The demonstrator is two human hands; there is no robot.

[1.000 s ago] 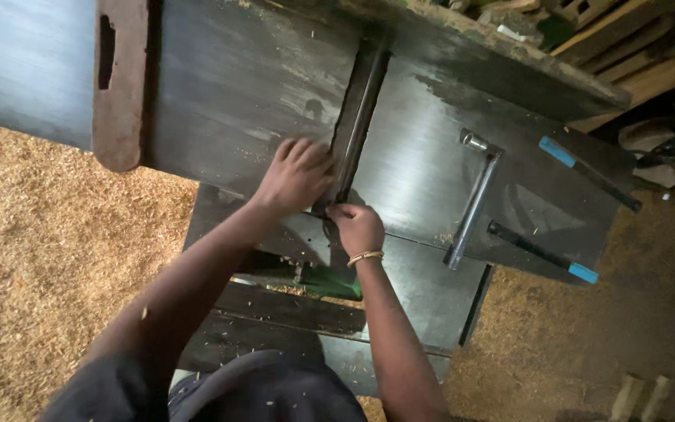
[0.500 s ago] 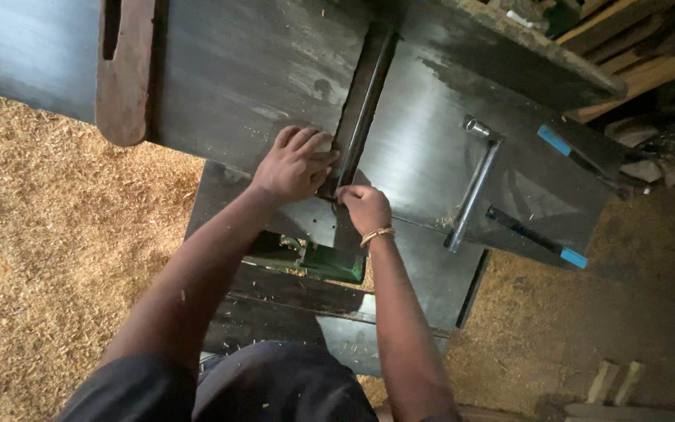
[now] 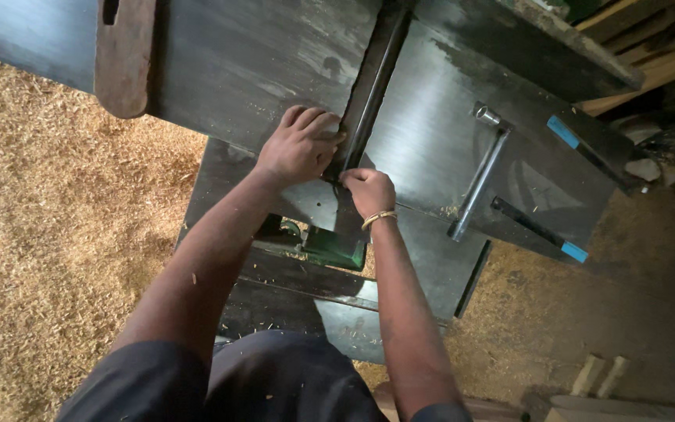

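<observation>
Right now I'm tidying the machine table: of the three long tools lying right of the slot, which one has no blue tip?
The bare metal socket wrench, nearest the right hand. The two black bars beyond it each have a blue end.

This is a woodworking shop, probably a small sawmill or joinery. A heavy machine with dark steel tables (image 3: 259, 62) split by a long slot (image 3: 373, 86) fills the view, its green body (image 3: 333, 246) showing beneath. Pale sawdust (image 3: 48, 234) lies thick over the floor all around it. Stacked timber boards (image 3: 634, 31) sit at the upper right, and what seem to be wood offcuts (image 3: 599, 375) lie in the dim lower right corner.
</observation>
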